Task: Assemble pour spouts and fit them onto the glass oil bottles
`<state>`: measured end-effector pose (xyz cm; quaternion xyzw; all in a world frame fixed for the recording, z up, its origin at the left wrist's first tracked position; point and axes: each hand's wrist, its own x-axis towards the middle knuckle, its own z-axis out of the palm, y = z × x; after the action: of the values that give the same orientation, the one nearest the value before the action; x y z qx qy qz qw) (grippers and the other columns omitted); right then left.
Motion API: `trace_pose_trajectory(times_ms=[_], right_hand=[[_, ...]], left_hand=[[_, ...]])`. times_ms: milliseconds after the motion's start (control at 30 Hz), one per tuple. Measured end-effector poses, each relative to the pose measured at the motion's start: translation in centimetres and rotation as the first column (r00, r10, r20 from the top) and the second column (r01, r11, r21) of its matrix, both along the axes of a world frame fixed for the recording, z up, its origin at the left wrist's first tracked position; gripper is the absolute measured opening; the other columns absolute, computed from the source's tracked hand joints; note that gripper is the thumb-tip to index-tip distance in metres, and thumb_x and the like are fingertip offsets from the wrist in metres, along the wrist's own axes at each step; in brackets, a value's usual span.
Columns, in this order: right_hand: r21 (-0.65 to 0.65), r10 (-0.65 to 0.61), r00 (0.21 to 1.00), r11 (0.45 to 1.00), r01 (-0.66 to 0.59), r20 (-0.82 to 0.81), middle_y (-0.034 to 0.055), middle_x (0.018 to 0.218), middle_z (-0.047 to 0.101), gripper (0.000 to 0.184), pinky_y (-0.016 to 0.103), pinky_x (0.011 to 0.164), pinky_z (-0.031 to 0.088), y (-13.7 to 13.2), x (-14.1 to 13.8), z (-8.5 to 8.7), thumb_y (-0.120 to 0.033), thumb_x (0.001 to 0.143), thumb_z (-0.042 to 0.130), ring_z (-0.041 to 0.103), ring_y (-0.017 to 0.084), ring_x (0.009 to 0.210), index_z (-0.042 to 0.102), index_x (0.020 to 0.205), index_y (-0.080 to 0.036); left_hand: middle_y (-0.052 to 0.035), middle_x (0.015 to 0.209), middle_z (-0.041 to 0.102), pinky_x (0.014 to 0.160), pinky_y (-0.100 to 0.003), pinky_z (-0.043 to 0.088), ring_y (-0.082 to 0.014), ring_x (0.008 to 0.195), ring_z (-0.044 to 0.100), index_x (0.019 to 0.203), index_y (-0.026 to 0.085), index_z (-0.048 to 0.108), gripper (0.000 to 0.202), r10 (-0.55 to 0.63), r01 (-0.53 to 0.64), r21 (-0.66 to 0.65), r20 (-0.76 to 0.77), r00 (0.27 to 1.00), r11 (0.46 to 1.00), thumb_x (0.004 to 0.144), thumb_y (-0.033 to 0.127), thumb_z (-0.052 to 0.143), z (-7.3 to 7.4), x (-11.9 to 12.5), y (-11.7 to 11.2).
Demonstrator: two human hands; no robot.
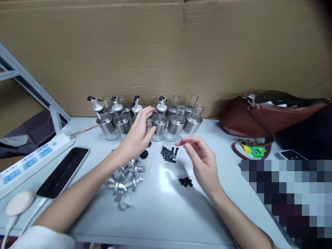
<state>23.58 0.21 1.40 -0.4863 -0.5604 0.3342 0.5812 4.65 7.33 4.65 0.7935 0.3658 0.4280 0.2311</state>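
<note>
My left hand point(140, 133) is raised at the front row of bottles, thumb and fingers apart, with nothing seen in it. Just right of its fingertips stands a glass bottle with a steel sleeve point(159, 127), topped by a silver pourer with a black flap point(162, 104). My right hand point(203, 160) hovers over the table with loosely curled fingers and a gap at the thumb. Left of it lies a small pile of black flip levers point(169, 154). Small black caps point(185, 182) are grouped below. Silver pourer bodies point(133, 181) lie partly hidden under my left forearm.
Several more sleeved bottles point(177, 126), some without pourers, line the cardboard wall point(166, 52). A black rubber disc point(144, 154) lies near my left wrist. At left are a phone point(63, 172) and a power strip point(33, 160); at right, a brown bag point(238, 116).
</note>
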Motion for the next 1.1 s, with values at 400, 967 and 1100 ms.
trace_pose_trajectory(times_ms=[400,967,1100], right_hand=[[-0.003,0.209,0.818,0.969,-0.246,0.536,0.0041,0.082,0.071,0.017,0.027,0.056,0.049,0.2,-0.4,-0.5,-0.022,0.090,0.049,0.066,0.019,0.074,0.065,0.085,-0.021],[0.047,0.134,0.783,0.978,-0.204,0.608,0.0039,0.082,0.069,0.013,0.027,0.064,0.047,0.0,-0.4,-0.7,-0.014,0.090,0.051,0.063,0.017,0.074,0.063,0.089,-0.020],[-0.022,0.281,0.817,0.949,-0.313,0.504,0.0032,0.082,0.069,0.013,0.026,0.068,0.048,-0.4,-0.7,-0.2,-0.015,0.090,0.052,0.065,0.015,0.075,0.064,0.088,-0.019]], left_hand=[[-0.0062,0.101,0.067,0.078,-0.031,0.045,-0.0213,0.092,0.061,0.100,0.019,0.061,0.026,-0.168,0.208,-0.003,-0.600,0.783,0.978,0.088,0.008,0.041,-2.0,-6.5,-5.2],[-0.0059,0.094,0.068,0.083,-0.035,0.046,-0.0177,0.090,0.062,0.093,0.015,0.061,0.019,-0.222,0.326,0.087,-0.568,0.792,0.941,0.090,0.005,0.046,-2.8,-6.3,-5.6],[-0.0056,0.086,0.068,0.074,-0.030,0.051,-0.0155,0.084,0.063,0.093,0.015,0.059,0.017,-0.178,0.239,0.220,-0.261,0.949,0.946,0.085,0.001,0.053,-2.7,-5.1,-6.9]])
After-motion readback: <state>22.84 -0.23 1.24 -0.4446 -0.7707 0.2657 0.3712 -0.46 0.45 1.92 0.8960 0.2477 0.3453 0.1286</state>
